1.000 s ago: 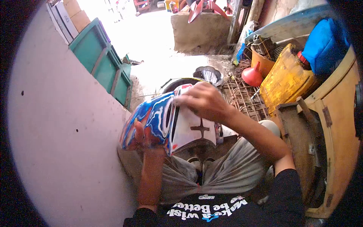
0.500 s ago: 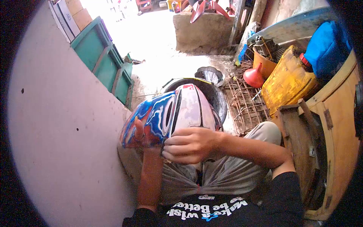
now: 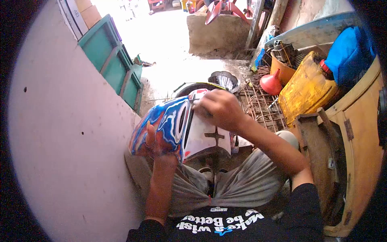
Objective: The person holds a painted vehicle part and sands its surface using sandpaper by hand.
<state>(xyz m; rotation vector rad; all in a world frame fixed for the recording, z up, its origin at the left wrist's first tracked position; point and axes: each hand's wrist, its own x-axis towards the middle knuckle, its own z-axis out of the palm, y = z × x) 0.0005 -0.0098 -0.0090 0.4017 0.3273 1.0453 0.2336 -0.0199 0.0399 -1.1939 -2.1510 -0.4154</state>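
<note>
A curved painted panel (image 3: 165,125), like a motorcycle fairing, lies tilted above my knees. Its left side shows worn blue, white and red layers; its right side is mostly white with dark lines and a cross-shaped dark mark. My left hand (image 3: 150,143) grips the near left edge, thumb on top and fingers hidden underneath. On the far part of the white side, my right hand (image 3: 221,107) presses with bent fingers; whatever may be under them is hidden. A dark tub (image 3: 183,90) sits just beyond the panel, partly covered by it.
A wall (image 3: 76,153) rises close on my left, with green panels (image 3: 102,48) farther on. To the right are rusty wire mesh (image 3: 262,105), a red funnel (image 3: 271,83), a yellow jerrycan (image 3: 308,90) and a wooden frame (image 3: 365,133). A dark fluted bowl (image 3: 224,80) lies ahead.
My right hand has slid from the panel's near edge to its far part, uncovering the cross-shaped mark. My left hand keeps its hold, and the panel has tilted slightly.
</note>
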